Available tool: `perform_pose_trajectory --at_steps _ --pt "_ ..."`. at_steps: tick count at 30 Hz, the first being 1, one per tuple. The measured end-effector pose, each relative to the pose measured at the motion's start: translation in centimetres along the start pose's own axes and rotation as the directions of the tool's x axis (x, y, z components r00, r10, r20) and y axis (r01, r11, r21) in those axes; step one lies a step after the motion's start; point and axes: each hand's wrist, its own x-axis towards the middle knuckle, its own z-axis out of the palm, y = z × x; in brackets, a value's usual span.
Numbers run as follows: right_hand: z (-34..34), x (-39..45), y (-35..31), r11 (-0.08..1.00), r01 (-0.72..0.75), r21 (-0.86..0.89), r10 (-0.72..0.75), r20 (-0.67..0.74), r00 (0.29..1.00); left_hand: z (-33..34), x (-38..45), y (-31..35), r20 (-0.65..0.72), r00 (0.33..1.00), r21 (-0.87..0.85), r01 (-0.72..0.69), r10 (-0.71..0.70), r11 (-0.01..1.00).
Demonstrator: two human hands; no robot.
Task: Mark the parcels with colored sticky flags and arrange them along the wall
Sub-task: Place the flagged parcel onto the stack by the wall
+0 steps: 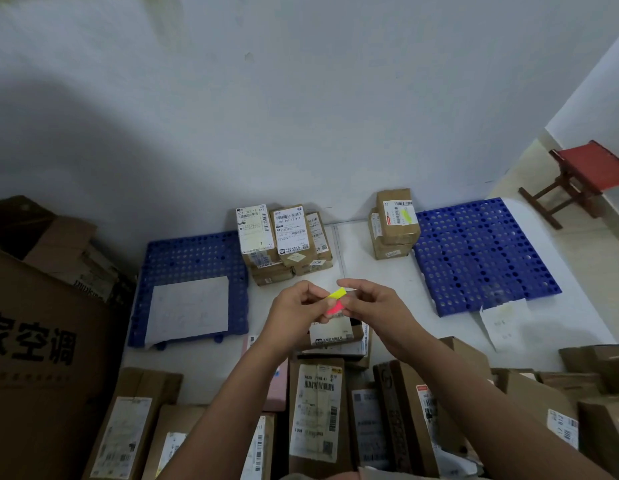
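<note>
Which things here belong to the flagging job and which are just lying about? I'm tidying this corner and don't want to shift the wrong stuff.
Belongs to the job:
- yellow and pink sticky flags, held between left hand and right hand
- brown cardboard parcels stacked by the wall
- unsorted brown parcels in front

Lying about:
- red wooden stool
- big printed carton

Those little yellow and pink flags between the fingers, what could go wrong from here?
The yellow flag and pink flag sit close together between the left hand and right hand, so they might stick to each other or two might peel off at once. A loose flag could also drop among the unmarked parcels crowded below and be hard to find.
</note>
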Motion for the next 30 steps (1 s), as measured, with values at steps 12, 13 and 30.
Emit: perform_pose_trajectory --at_steps 12,13,30 --pt "-0.1 0.3 -0.2 0.983 -0.025 0.179 0.041 -0.089 0.995 0.1 0.1 -0.3 0.078 0.86 0.654 -0.426 0.504 0.625" --pt "-0.1 0.3 -0.3 0.977 -0.034 0.208 0.053 -0.085 0.995 0.0 0.3 -0.6 0.095 0.824 0.708 -0.45 0.559 0.544" --pt "-0.4 0.2 -0.8 0.996 -0.007 0.088 0.006 0.002 1.0 -0.8 0.1 1.1 0.219 0.885 0.373 -0.464 0.41 0.803"
